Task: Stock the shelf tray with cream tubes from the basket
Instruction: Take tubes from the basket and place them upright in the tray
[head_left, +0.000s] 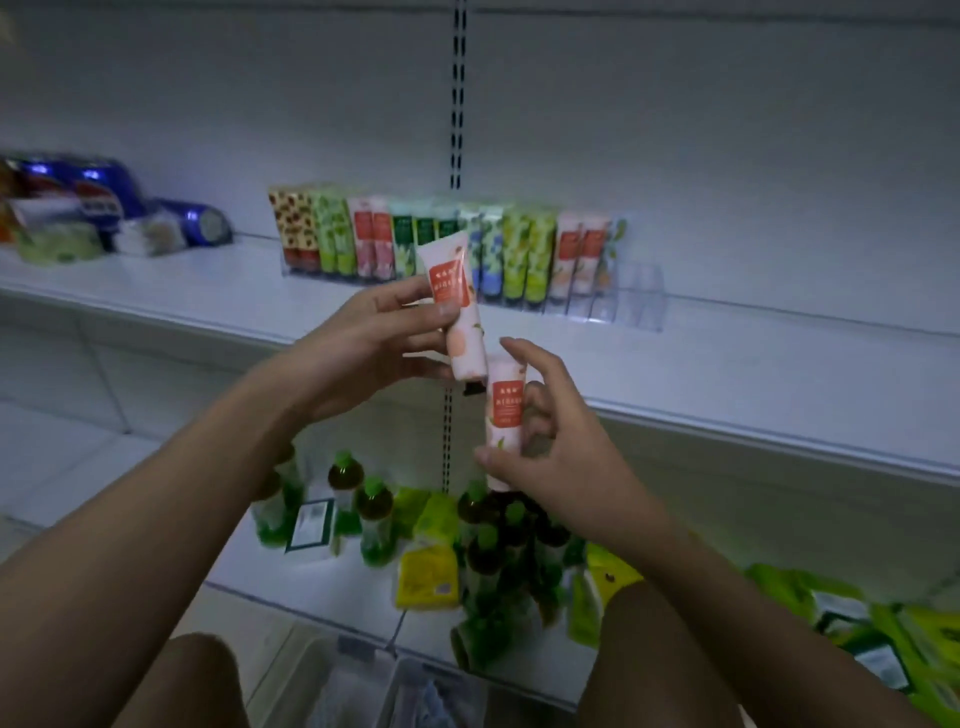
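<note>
Basket (363, 680): sitting at the bottom edge between the person's knees, grey and blurred; contents are not showing clearly enough to count remaining tubes.

Right hand (550, 457): closing around a pink cream tube (503, 421), held upright with its orange label facing the camera, thumb at the lower end and fingers wrapping behind.

Left hand (374, 343): gripping a second pink tube (457, 306), tilted, crimped end up, dark cap down, just above and beside the right hand's tube. Both hands are occupying the space in front of the shelf edge, short of the tray.

Lower shelf (291, 587): green-capped bottles (358, 499) and yellow packets (428, 571) are standing there, apart from the task.

Upper shelf (182, 291): the clear shelf tray (636, 301) is holding a row of stocked tubes (467, 249) filling most slots from the left; slots at the right end are looking empty.

Judgement: stocking is appearing well advanced. Two tubes in hand are awaiting placement, probably with the matching pink ones. Whether more remain in the basket, cannot tell.
</note>
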